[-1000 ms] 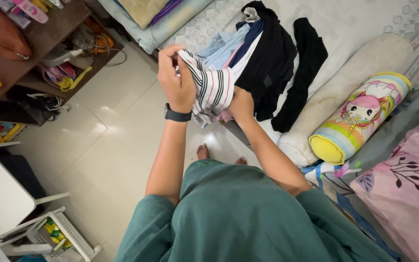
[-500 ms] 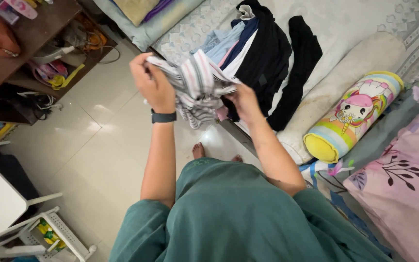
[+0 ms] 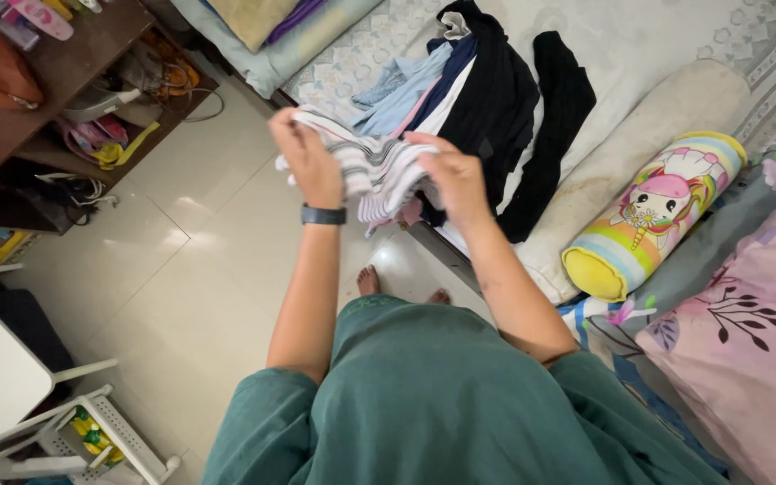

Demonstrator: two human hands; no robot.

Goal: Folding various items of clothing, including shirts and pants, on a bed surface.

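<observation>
I hold a white garment with dark and pink stripes [image 3: 372,166] stretched between both hands above the bed's edge. My left hand [image 3: 307,160], with a dark watch on the wrist, grips its left end. My right hand [image 3: 453,177] grips its right end. Just beyond lies a pile of clothes [image 3: 487,90] on the bed: light blue, navy, white and black pieces, with a black garment [image 3: 557,108] trailing to the right.
A long cream bolster [image 3: 648,135] and a cartoon-printed cylinder pillow [image 3: 653,211] lie on the bed [image 3: 639,36]. A pink floral blanket [image 3: 747,341] is at right. A wooden shelf [image 3: 56,81] with clutter stands at left, a white chair [image 3: 38,395] at lower left.
The striped garment went from bunched up near my left hand to spread out between both hands. My left hand moved left then back slightly; my right hand rose to hold the cloth's edge.
</observation>
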